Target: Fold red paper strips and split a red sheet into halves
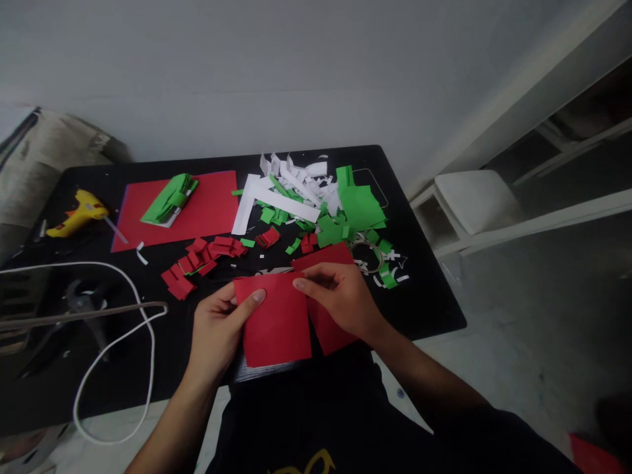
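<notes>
Between my two hands, close to the table's front edge, is a piece of red paper (277, 326). My left hand (217, 322) grips its left side, thumb on top and fingers behind. At the upper right corner my right hand (340, 296) pinches the edge between thumb and fingers. Another red sheet (328, 326) lies under my right hand, partly covered by it. Just beyond the held paper shows a bit of metal that looks like scissor blades (274, 270); the rest is hidden. Small folded red pieces (197, 260) lie in a cluster ahead of my left hand.
White paper strips (281, 197) and green scraps (358, 207) pile at the back, near a roll of tape (368, 257). A folded green bundle (170, 199) rests on a red sheet (217, 204). A yellow glue gun (81, 214) and a white cable (153, 349) are at left.
</notes>
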### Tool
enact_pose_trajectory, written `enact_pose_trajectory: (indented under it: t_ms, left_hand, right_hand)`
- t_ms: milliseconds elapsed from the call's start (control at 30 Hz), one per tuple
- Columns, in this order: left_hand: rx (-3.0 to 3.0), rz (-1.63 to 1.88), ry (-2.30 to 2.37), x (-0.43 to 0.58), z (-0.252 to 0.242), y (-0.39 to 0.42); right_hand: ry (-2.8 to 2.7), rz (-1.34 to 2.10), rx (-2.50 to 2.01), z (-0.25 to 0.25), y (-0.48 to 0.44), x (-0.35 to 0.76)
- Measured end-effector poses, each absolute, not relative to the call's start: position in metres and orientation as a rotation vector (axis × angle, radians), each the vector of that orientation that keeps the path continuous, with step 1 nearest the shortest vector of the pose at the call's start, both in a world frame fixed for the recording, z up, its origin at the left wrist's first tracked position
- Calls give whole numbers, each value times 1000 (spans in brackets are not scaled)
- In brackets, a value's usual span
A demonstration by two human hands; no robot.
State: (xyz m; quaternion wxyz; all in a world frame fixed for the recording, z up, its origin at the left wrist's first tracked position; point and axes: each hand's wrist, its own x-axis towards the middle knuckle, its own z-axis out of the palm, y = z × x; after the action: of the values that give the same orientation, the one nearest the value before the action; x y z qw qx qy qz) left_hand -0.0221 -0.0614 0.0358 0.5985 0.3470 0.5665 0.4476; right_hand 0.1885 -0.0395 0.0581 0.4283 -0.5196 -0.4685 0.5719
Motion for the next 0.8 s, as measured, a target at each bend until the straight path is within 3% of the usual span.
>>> enact_pose_trajectory:
  t_ms: [800]
  left_hand:
    - [1145,1187,1494,-30,36,-55]
  right_hand:
    - [-1270,1368,-1341,51,-33,196]
